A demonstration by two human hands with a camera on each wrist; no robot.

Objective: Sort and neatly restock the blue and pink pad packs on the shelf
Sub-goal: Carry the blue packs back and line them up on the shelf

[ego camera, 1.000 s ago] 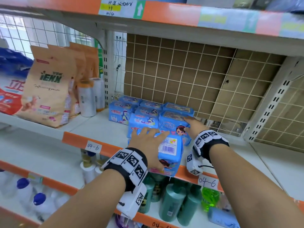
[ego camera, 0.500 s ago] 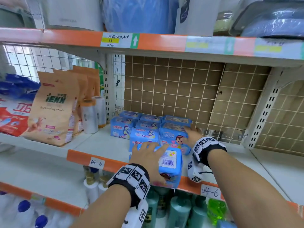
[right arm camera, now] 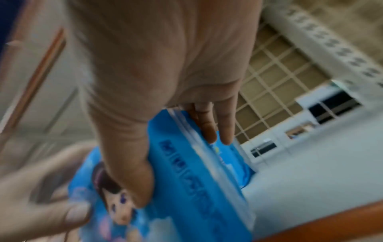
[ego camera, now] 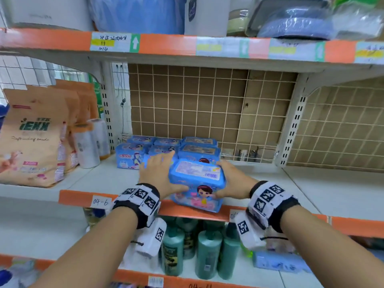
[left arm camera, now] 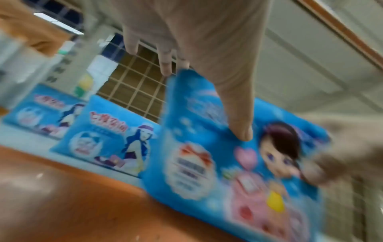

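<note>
A blue pad pack (ego camera: 197, 183) with a cartoon girl and pink lower part stands upright at the front edge of the shelf (ego camera: 301, 192). My left hand (ego camera: 159, 175) grips its left side, thumb on the front face of the pack (left arm camera: 207, 163). My right hand (ego camera: 229, 179) grips its right side, thumb in front and fingers (right arm camera: 209, 127) behind the pack (right arm camera: 186, 188). Directly behind it two like packs (ego camera: 199, 149) are stacked. Blue packs with a lady print (ego camera: 131, 157) stand in rows to the left.
Brown paper bags (ego camera: 35, 138) and white rolls (ego camera: 87, 146) fill the left bay beyond the upright. A wire grid (ego camera: 207, 113) backs the shelf. Bare shelf stretches to the right. Green bottles (ego camera: 207, 252) stand on the shelf below; an orange-edged shelf (ego camera: 166, 44) hangs overhead.
The pack that lay tilted over the shelf edge under my left hand now stands upright. My right hand left the rear stack and took the pack's right side.
</note>
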